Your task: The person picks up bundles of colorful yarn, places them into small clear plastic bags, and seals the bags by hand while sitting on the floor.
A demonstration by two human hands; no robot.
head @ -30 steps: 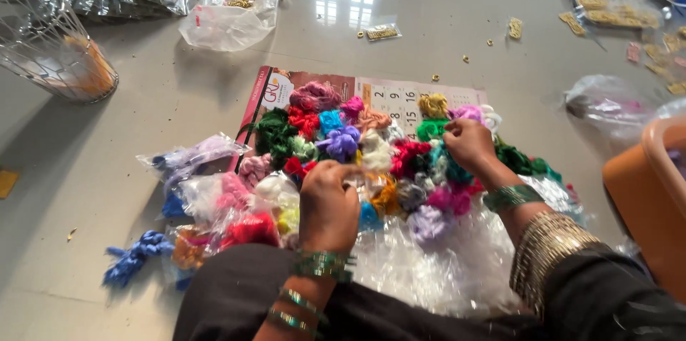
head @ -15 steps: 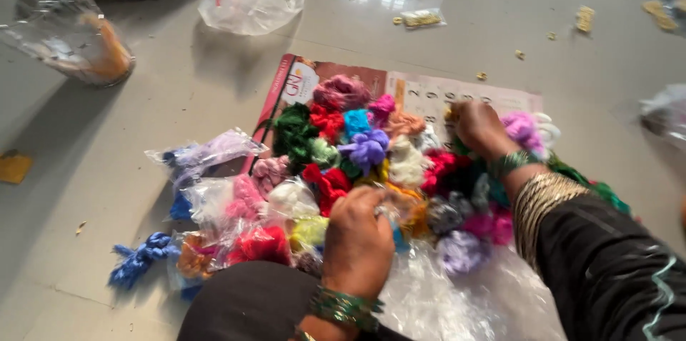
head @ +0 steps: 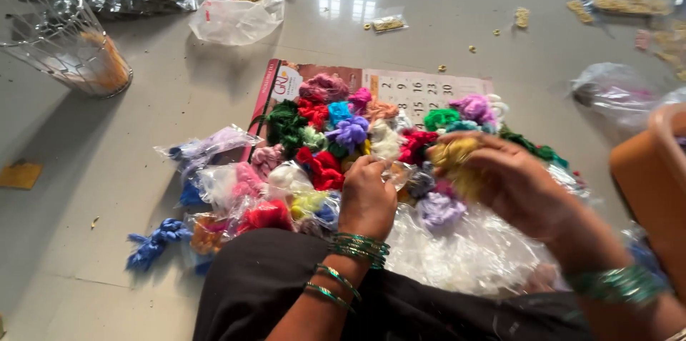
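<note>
Yellow thread bundle (head: 454,156) grasped in right hand (head: 516,185), just right of left hand (head: 366,196) pinching clear plastic wrap (head: 397,172), amid colourful thread bundles (head: 336,134) piled beyond both hands.

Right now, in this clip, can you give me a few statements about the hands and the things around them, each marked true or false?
1. The right hand is on a yellow thread bundle. True.
2. The left hand holds a pair of scissors. False: it rests on the heap of coloured bundles and clear wrap.
3. A wire basket stands at the far left. True.
4. The bundles lie on a green cloth. False: under them is a printed calendar sheet.
</note>
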